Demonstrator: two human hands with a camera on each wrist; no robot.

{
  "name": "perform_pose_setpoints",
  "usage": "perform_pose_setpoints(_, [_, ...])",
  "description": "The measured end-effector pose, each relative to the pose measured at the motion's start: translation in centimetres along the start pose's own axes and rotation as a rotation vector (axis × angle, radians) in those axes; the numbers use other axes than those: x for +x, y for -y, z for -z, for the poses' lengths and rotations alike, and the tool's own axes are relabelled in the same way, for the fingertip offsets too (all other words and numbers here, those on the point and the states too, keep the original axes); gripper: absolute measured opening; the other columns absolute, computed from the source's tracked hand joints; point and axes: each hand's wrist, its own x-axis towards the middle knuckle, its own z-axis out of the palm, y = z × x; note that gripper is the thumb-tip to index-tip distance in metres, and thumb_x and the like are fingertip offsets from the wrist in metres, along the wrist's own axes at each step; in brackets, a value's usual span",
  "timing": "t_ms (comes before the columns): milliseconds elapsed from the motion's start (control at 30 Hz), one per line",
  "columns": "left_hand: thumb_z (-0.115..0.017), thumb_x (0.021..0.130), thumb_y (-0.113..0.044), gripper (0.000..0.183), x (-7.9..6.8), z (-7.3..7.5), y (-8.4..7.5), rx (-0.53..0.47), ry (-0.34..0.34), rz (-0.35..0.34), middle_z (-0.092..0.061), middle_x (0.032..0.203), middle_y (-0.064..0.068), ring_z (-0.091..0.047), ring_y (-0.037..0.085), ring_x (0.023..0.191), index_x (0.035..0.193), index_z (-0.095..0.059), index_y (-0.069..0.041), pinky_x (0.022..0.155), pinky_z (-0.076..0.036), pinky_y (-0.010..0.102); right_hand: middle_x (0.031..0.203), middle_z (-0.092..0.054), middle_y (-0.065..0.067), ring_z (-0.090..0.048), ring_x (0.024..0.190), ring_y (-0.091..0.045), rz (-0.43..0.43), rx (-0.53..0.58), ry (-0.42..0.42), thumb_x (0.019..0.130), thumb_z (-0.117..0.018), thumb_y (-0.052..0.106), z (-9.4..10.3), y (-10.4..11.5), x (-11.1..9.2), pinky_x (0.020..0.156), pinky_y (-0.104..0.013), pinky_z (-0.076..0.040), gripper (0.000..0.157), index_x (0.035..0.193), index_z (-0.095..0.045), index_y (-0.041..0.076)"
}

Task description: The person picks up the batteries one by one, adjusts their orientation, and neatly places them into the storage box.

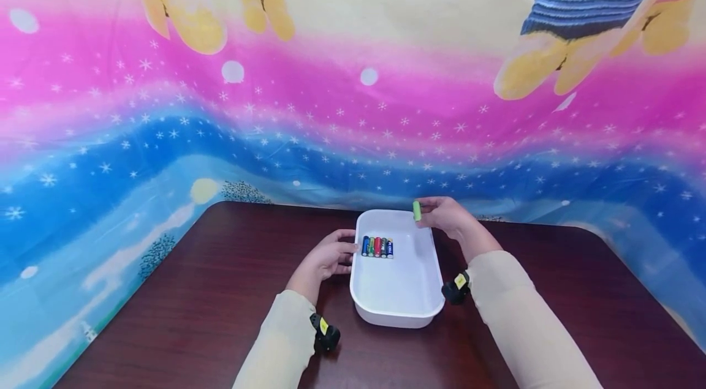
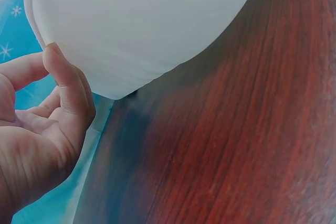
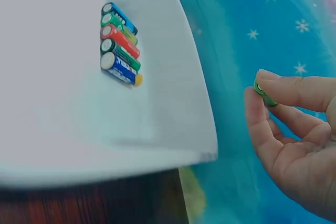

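A white plastic tray (image 1: 394,288) stands on the table, and inside it several AA-size batteries (image 1: 377,247) lie side by side in a row near the left wall. Their wrappers are blue, green and red. My left hand (image 1: 330,255) holds the tray's left rim with thumb and fingertips. Over the tray's far right corner, my right hand (image 1: 445,216) pinches a light green battery (image 1: 417,211) between thumb and fingers. In the right wrist view this battery (image 3: 266,96) shows end-on, partly hidden by the thumb.
The dark reddish-brown wooden table (image 1: 220,291) extends around the tray. Behind it hangs a printed cloth (image 1: 331,101) with snowflakes and bears, close to the table's far edge. A small black camera is strapped at each wrist.
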Motion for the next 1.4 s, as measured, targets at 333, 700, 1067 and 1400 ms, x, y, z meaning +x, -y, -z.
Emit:
perform_pose_setpoints(333, [-0.056, 0.091, -0.007, 0.047, 0.3, 0.2, 0.2, -0.006, 0.012, -0.011, -0.057, 0.114, 0.025, -0.06, 0.02, 0.076, 0.134, -0.039, -0.006, 0.062, -0.054, 0.033, 0.127, -0.046, -0.025, -0.05, 0.111, -0.035, -0.013, 0.099, -0.013, 0.078, -0.06, -0.015, -1.8, -0.6, 1.1, 0.095, -0.041, -0.042, 0.064, 0.137, -0.038, -0.004])
perform_pose_setpoints(700, [-0.056, 0.091, -0.007, 0.048, 0.1, 0.3, 0.2, -0.003, 0.003, -0.007, -0.057, 0.113, 0.024, -0.06, 0.02, 0.076, 0.135, -0.039, -0.005, 0.06, -0.054, 0.032, 0.115, -0.052, -0.022, -0.059, 0.094, -0.028, -0.075, 0.061, -0.034, 0.075, -0.065, -0.013, -3.8, -1.4, 2.4, 0.094, -0.045, -0.042, 0.064, 0.134, -0.041, -0.005])
perform_pose_setpoints(1067, [-0.056, 0.091, -0.007, 0.046, 0.1, 0.1, 0.3, -0.008, 0.003, -0.007, -0.056, 0.115, 0.026, -0.06, 0.021, 0.077, 0.134, -0.039, -0.006, 0.061, -0.054, 0.033, 0.108, -0.058, -0.017, -0.058, 0.079, -0.02, -0.082, -0.232, -0.059, 0.07, -0.069, -0.01, -5.6, -2.6, 3.0, 0.072, -0.033, -0.052, 0.059, 0.126, -0.052, -0.005])
perform_pose_setpoints(1400, [-0.056, 0.09, -0.007, 0.045, 0.1, 0.2, 0.2, -0.008, 0.003, -0.006, -0.057, 0.114, 0.025, -0.06, 0.019, 0.074, 0.133, -0.041, -0.007, 0.059, -0.054, 0.031, 0.066, -0.058, -0.007, -0.048, 0.052, -0.015, -0.079, -0.588, -0.026, 0.067, -0.073, -0.007, -6.5, -2.9, 3.3, 0.045, -0.023, -0.039, 0.034, 0.1, -0.063, -0.007])
